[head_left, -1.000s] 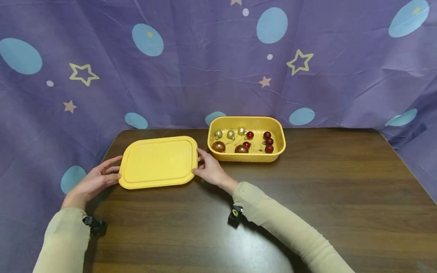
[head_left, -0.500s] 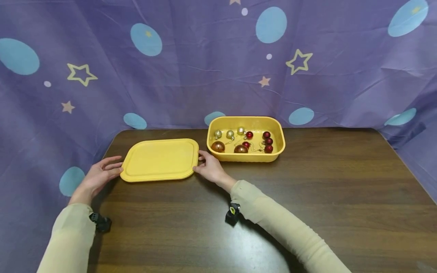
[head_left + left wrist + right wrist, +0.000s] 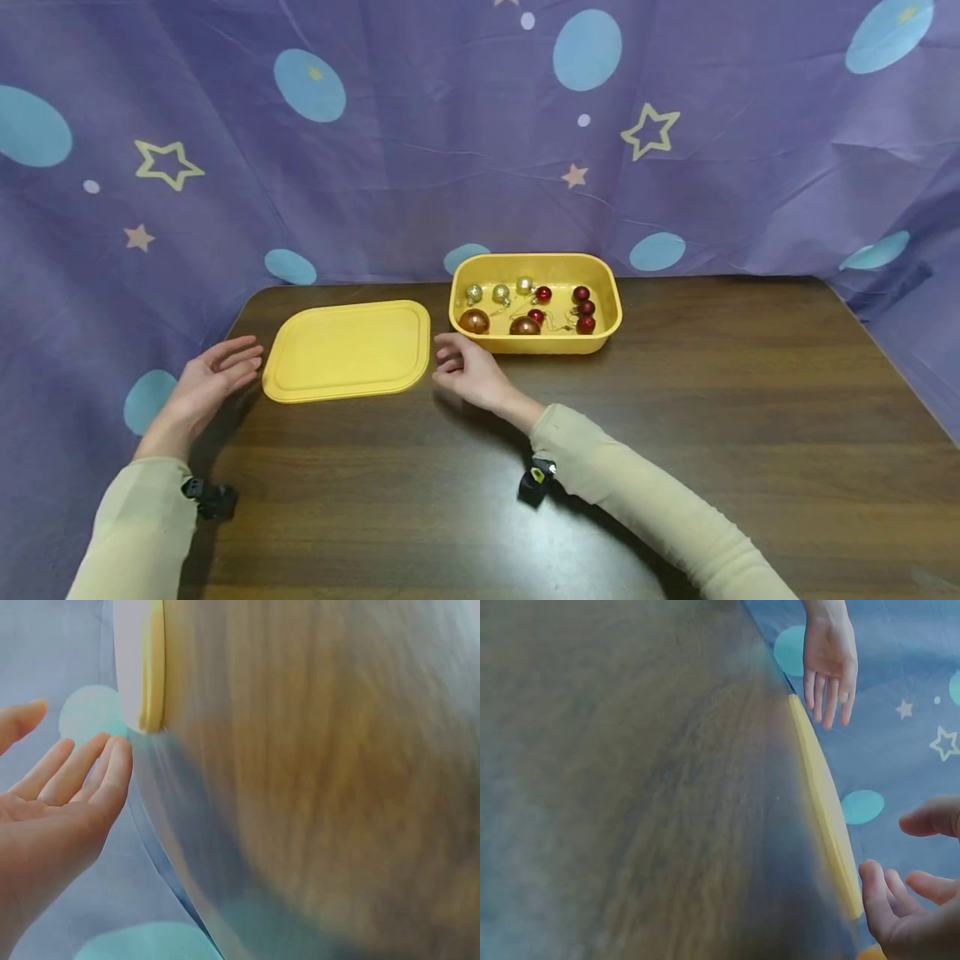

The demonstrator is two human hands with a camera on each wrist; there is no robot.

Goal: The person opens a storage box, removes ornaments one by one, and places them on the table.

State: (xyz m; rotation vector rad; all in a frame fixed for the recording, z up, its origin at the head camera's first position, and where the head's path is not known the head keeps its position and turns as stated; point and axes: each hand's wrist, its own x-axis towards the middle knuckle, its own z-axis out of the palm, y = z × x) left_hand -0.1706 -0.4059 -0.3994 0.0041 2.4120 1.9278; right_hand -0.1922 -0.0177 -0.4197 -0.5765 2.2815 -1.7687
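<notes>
My left hand point(image 3: 206, 385) hangs loose at nine o'clock of the yellow lid point(image 3: 347, 350), my right hand point(image 3: 468, 372) relaxed at three, neither touching it. The lid lies flat on the table point(image 3: 675, 433); the tub of baubles point(image 3: 536, 304) sits at one o'clock.

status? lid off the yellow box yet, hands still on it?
Done: the yellow lid lies flat on the table, left of the open yellow box. In hand: nothing; the left hand and right hand sit open beside the lid's ends, neither touching it. Left: the ornaments, gold, copper and red, all sit inside the box, untouched.
</notes>
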